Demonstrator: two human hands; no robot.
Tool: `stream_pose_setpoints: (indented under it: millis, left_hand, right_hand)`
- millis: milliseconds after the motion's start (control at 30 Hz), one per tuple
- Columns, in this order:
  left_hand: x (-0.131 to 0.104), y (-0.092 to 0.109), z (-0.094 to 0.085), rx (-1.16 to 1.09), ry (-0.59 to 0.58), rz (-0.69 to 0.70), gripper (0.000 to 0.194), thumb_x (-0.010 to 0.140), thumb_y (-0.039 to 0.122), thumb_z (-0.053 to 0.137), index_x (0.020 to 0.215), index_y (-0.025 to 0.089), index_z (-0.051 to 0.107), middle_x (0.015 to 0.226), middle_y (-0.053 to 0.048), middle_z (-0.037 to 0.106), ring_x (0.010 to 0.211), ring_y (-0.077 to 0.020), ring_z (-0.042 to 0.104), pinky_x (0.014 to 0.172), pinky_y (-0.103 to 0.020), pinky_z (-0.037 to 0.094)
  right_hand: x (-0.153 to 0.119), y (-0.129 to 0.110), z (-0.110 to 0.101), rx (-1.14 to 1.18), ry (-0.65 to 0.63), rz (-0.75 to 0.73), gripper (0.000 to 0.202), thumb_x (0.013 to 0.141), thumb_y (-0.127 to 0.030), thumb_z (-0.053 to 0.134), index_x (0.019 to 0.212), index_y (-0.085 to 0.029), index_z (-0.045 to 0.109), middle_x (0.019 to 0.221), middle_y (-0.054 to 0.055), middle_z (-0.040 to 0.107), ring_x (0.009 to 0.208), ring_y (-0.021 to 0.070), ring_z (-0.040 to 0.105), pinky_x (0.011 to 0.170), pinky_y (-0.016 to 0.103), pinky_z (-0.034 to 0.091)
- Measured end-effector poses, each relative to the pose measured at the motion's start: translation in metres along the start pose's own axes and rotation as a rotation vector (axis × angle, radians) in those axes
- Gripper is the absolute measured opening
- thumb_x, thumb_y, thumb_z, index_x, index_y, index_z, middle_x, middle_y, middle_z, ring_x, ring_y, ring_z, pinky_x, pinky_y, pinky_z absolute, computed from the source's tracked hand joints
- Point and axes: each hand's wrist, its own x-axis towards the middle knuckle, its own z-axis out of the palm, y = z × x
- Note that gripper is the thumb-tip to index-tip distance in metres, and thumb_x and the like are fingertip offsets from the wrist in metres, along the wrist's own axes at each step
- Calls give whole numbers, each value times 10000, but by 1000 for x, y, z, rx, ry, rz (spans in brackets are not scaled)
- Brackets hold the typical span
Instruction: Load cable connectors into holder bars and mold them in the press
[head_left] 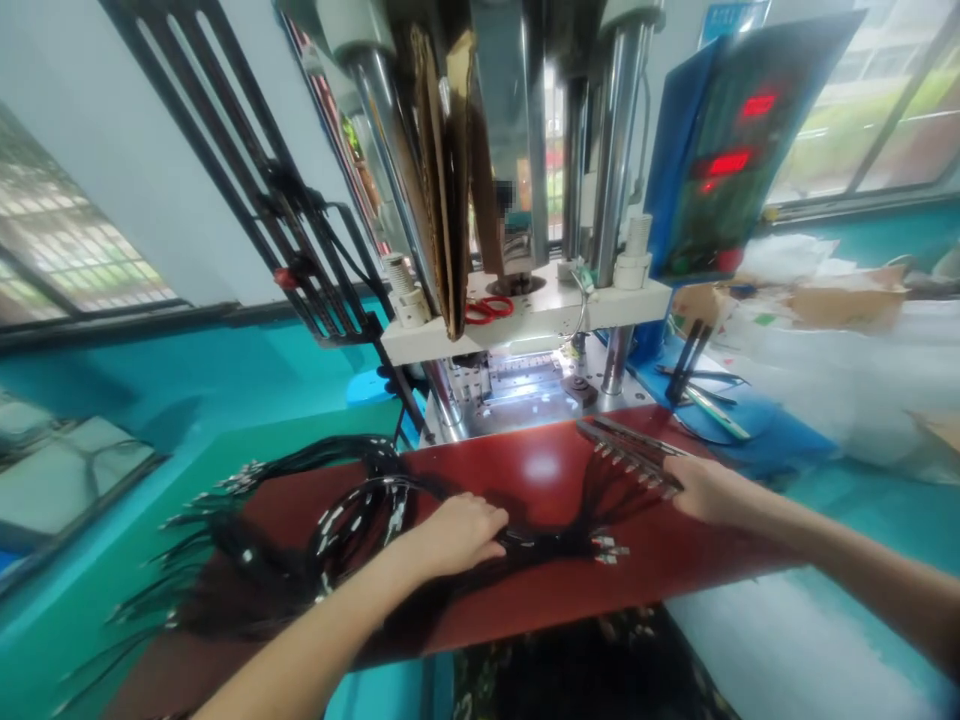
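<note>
Black cables [300,560] lie on a red board [525,600] before the machine [420,345].

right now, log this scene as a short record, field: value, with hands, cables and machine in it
left hand: over the black cables, grip unclear
right hand: at the right end of a dark strip, grip unclear
cables: looped on the red-brown board, some ends past its left edge
machine: metal posts through a white plate
on plate: red-handled scissors
control box: right of machine, red displays lit
</note>
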Motion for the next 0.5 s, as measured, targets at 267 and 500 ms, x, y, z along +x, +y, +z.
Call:
stream_pose_setpoints:
  millis: [267, 500]
  left_hand:
    - [23, 13, -11, -104, 43, -72, 274, 758, 440, 514, 907, 210, 530, 903, -55, 628, 843, -241, 596, 698, -309, 438]
    - [43, -15, -19, -190, 71, -240, 273, 707, 403, 538, 911, 225, 572, 893, -59, 637, 844, -259, 593, 712, -338, 434]
  right_hand:
    - [87, -18, -49, -69, 147, 25, 210, 684, -48, 434, 771, -133, 605, 826, 107, 643, 757, 208, 594, 573, 255, 334]
    - [183, -49, -46, -21, 237, -100, 92, 811, -182, 509, 794, -139, 589, 802, 18, 611, 746, 138, 567, 643, 272, 440]
